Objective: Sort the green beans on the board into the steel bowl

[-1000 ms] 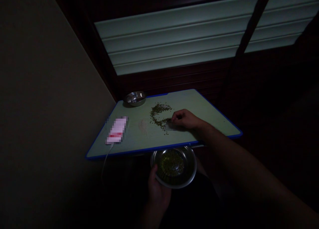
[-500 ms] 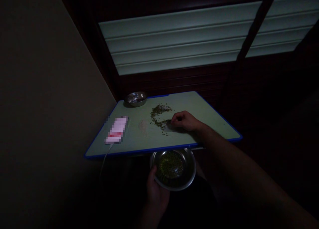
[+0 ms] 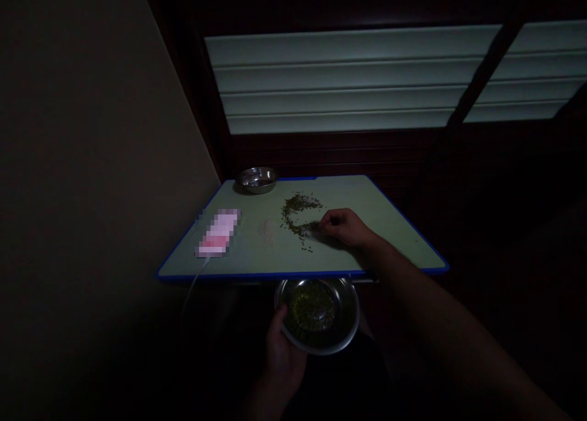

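My left hand (image 3: pixel 287 357) grips the left rim of a steel bowl (image 3: pixel 351 323), thumb over the edge. The bowl is tilted below the table's front edge, with small green beans (image 3: pixel 312 305), maybe mung beans, inside. On the pale tabletop (image 3: pixel 257 259), more of these beans (image 3: pixel 296 204) lie scattered in a curved patch. At the right end of that patch my right hand (image 3: pixel 343 225) is closed, fingertips pinched. A thin, see-through flat piece (image 3: pixel 312 233), perhaps plastic, shows faintly at its fingertips, low on the table by the beans; the dim light hides its exact shape.
A second steel bowl (image 3: pixel 257 181) stands at the table's back left corner. A phone with a blurred, lit screen (image 3: pixel 219 233) lies at the left, a white cable (image 3: pixel 192 286) hanging over the front edge. A wall rises on the left, and a slatted panel (image 3: pixel 343 79) behind.
The view has tilted and shifted slightly. My right hand stays pinched by the beans, with only a small movement. My left hand still holds the bowl under the table's edge.
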`<state>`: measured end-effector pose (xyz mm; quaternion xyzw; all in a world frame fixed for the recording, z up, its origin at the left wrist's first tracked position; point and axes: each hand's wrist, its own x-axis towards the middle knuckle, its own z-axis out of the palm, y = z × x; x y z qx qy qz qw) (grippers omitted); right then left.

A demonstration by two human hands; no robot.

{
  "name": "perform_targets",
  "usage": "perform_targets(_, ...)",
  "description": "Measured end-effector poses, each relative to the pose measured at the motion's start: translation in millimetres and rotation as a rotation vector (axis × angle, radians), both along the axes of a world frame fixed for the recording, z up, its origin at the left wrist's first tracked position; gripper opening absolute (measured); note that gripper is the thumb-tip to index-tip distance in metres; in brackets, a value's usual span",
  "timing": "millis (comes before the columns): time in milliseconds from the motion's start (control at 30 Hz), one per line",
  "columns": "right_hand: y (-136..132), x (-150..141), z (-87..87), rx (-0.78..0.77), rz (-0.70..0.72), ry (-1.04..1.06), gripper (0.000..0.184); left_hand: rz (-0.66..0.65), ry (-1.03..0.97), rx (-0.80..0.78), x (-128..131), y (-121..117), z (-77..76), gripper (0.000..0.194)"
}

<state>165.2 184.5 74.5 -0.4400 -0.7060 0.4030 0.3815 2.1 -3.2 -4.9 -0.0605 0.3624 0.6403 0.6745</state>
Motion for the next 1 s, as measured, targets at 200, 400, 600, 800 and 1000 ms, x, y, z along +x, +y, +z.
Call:
perform_targets(200, -1.6, -2.3, 0.9, -0.038, 0.034, 0.024, 0.024, 0.000, -0.029, 0.024, 0.0, -0.5, -2.6, 0.028)
perform_targets(400, -4.9, -2.2, 5.3, -0.049, 0.037, 0.041, 0.023, 0.006, -0.051, -0.009, 0.5, -1.0, -3.2, 0.023)
perform_targets(600, -6.3, -5.0, 7.2, -0.053, 0.045, 0.015, 0.026, -0.012, -0.035, -0.022, -0.3, -0.7, -3.2, 0.023)
perform_targets(800, -6.1, -4.1, 5.1, -0.078, 0.064, 0.011, 0.026, -0.020, -0.011, -0.003, 1.1, -0.3, 4.4, 0.025)
perform_targets(1000, -6.0, -2.4, 3.3, -0.116, 0.102, 0.035, 0.027, -0.043, 0.009, -0.015, 1.2, -1.4, 5.4, 0.023)
